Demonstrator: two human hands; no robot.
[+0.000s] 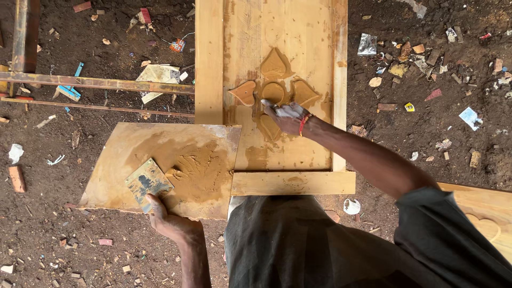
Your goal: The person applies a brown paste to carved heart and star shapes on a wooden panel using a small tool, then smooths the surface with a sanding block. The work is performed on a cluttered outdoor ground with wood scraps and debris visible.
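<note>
Hiding most of its own fingertips, the right hand [288, 114] presses down at the centre of a carved flower motif [273, 95] on a wooden door panel [282, 64], so what it grips, if anything, cannot be told; a pale smear covers its knuckles and a red thread circles the wrist. The panel's far end is cut off by the top of the view, and its long axis runs straight away from the person, the near rail [293, 183] lying crosswise just ahead of the dark trousers. The right arm reaches diagonally from the lower right, elbow bent, forearm crossing the panel's right stile. The left hand [170, 221] comes up from the bottom edge, fingers closed on the near corner of a flat scraper blade [149, 182], which lies tilted on a board [122, 160] smeared with tan putty [200, 170]. That board sits on the dirt floor [53, 234], touching the panel's left edge, amid scattered wood scraps.
</note>
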